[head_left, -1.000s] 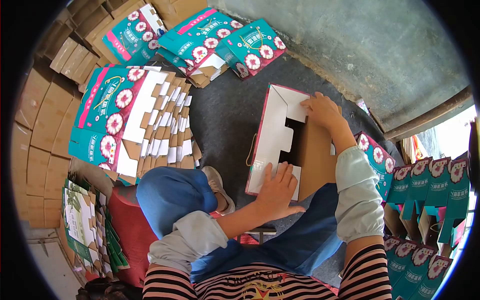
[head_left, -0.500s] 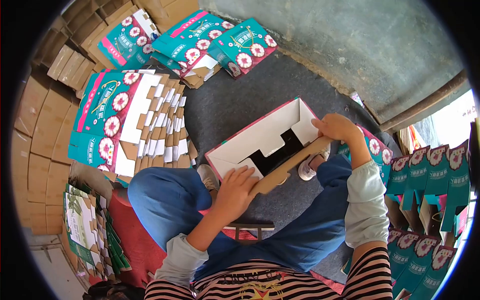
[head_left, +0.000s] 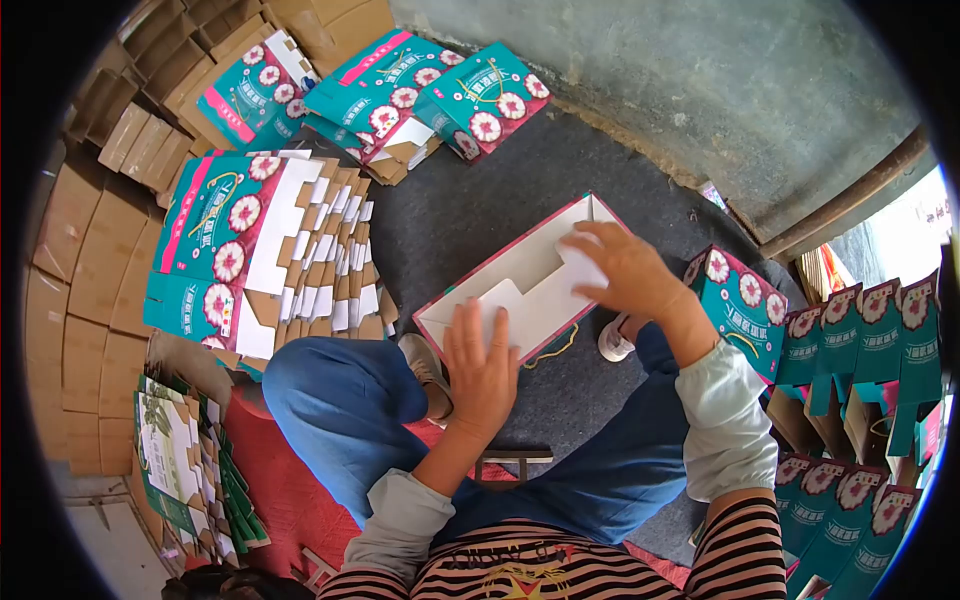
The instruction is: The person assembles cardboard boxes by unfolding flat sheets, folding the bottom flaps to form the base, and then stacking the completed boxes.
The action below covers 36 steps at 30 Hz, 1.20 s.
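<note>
Between my knees stands a carton (head_left: 543, 268) with white inner flaps and a thin red rim, its flaps folded inward over the opening. My left hand (head_left: 482, 362) lies with fingers spread on the carton's near left corner. Over the right part of the opening is my right hand (head_left: 630, 275), its fingers apart and bent above a white flap. A yellow cord (head_left: 553, 347) hangs out at the near side of the carton.
Flat teal cartons are piled at the left (head_left: 225, 240) and the back (head_left: 375, 95). Finished-looking teal boxes (head_left: 858, 340) stand in rows at the right, with another box (head_left: 738, 310) beside my knee. Green-white cartons (head_left: 175, 455) lie lower left. A wall (head_left: 680, 90) rises behind.
The brown near flap has gone down and the white flaps now cover the dark gap. My right hand has moved left and inward over the carton; my left hand has shifted slightly.
</note>
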Available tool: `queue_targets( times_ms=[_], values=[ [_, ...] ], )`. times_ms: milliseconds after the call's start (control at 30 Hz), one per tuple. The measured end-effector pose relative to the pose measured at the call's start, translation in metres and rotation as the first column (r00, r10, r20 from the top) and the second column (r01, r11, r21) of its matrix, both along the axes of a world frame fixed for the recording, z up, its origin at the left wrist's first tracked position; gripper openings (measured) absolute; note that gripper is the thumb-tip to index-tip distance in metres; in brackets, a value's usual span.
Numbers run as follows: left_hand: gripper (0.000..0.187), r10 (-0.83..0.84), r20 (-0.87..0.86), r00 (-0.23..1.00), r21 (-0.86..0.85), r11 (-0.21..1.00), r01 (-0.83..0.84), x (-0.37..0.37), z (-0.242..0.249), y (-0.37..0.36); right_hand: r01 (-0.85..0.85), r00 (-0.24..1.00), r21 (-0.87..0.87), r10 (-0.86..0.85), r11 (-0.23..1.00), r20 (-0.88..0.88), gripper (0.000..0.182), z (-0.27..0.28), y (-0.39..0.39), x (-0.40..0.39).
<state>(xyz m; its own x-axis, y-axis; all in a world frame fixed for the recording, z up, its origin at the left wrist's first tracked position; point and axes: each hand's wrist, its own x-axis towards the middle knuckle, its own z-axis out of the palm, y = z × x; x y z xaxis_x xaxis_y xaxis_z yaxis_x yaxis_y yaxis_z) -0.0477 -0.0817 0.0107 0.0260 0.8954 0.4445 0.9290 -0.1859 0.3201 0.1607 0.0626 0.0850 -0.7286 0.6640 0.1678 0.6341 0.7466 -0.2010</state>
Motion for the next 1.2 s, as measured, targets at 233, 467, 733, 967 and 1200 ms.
queue_targets(
  times_ms=[233, 467, 733, 967, 1200],
  values=[
    [0.061, -0.163, -0.07, 0.984, -0.167, 0.975, 0.15, 0.008, -0.012, 0.002, 0.05, 0.962, -0.211, 0.009, 0.976, 0.272, 0.08, -0.024, -0.01, -0.009],
    [0.06, -0.211, -0.094, 0.973, -0.245, 0.952, 0.183, 0.01, -0.02, 0.002, 0.014, 0.927, -0.346, 0.117, 0.938, 0.356, 0.074, -0.029, 0.006, -0.004],
    [0.058, -0.235, -0.036, 0.971, -0.27, 0.938, 0.217, 0.005, -0.017, 0.006, 0.038, 0.937, -0.409, 0.109, 0.912, 0.332, 0.065, -0.024, 0.012, -0.005],
    [0.056, -0.124, 0.224, 0.967, 0.124, 0.987, 0.098, -0.013, 0.005, -0.006, 0.171, 0.984, -0.333, -0.18, 0.927, 0.004, 0.054, -0.011, 0.018, 0.014],
    [0.101, 0.764, 0.645, -0.012, -0.748, 0.635, 0.193, -0.09, -0.032, 0.019, 0.542, 0.793, -0.34, -0.602, 0.769, -0.095, 0.065, -0.055, 0.078, 0.043]
  ],
)
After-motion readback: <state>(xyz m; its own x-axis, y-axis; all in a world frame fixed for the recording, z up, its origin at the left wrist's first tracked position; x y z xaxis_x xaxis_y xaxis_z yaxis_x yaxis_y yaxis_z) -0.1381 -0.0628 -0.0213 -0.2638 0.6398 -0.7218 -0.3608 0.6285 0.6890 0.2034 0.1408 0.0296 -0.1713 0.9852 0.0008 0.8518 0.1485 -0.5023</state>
